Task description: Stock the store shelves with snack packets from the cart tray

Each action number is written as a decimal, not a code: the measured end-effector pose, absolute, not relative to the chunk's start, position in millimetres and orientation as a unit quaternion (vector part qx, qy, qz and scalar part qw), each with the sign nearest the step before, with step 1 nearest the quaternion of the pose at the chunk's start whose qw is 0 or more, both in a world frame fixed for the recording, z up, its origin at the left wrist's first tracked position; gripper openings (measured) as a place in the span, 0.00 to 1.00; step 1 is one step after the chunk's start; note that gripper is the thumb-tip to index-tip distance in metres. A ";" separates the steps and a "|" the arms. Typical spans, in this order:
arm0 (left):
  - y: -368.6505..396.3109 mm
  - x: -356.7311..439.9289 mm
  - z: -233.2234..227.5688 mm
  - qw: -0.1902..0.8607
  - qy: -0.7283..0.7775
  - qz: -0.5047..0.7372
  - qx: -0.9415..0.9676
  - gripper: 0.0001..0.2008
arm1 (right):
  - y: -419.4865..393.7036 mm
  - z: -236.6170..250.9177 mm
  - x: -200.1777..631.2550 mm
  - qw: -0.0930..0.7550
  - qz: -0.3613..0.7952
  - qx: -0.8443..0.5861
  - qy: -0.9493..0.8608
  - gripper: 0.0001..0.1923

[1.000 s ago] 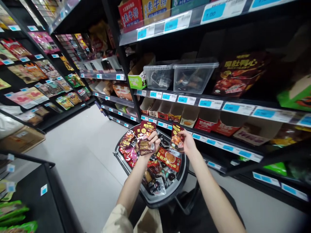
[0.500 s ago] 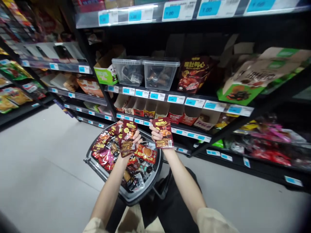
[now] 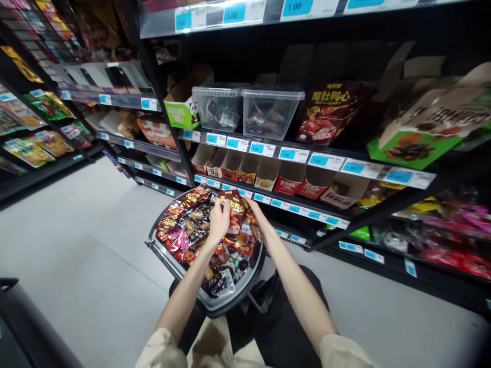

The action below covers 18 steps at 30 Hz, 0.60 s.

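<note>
Above a basket (image 3: pixel 209 305) with a grey rim, my left hand (image 3: pixel 220 219) grips dark red duck-heart snack packets (image 3: pixel 235 213), its fingers closed on their left side. My right hand (image 3: pixel 256 208) is at the right edge of the same packets, closed around that side; its fingertips are mostly hidden behind them. Heaped in the basket are snack packets: more dark red ones (image 3: pixel 171 216), a pink one (image 3: pixel 182 238), black ones with brown pieces (image 3: pixel 197 227) and a red one (image 3: pixel 243 243).
Shelves with price tags (image 3: pixel 293 155) stand in front. They hold two clear plastic tubs (image 3: pixel 270 115), a dark red duck-heart box (image 3: pixel 324 117), a green carton (image 3: pixel 414 145) and a row of small open boxes (image 3: pixel 287 179). Grey floor (image 3: pixel 95 220) lies left. A dark edge (image 3: pixel 23 327) is lower left.
My hands have come together over the basket, bringing the two separate lots of dark red packets into one bunch. The view has shifted slightly, so the shelves appear farther right.
</note>
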State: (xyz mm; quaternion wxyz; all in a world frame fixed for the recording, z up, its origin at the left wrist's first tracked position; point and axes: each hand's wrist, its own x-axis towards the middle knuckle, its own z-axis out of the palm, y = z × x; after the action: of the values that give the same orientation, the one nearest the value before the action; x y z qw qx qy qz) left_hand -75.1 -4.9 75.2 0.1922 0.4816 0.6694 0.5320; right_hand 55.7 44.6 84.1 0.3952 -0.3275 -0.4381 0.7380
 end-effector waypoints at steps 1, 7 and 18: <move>-6.7 -75.7 78.5 0.180 0.675 0.519 0.491 0.16 | 44.5 83.6 57.8 0.387 0.749 -0.322 -0.430 0.24; -10.9 -83.2 93.7 0.153 0.665 0.445 0.581 0.12 | 42.9 95.2 71.1 0.424 0.742 -0.297 -0.426 0.24; -11.9 -89.4 92.3 0.137 0.676 0.396 0.606 0.11 | 56.1 99.9 74.7 0.406 0.711 -0.314 -0.481 0.20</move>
State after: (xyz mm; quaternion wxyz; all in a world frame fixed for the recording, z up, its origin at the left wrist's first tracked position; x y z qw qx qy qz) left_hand -89.4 -11.9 92.3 0.1371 0.6060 0.6763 0.3956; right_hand 74.7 56.1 99.9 0.4057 -0.3142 -0.4809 0.7109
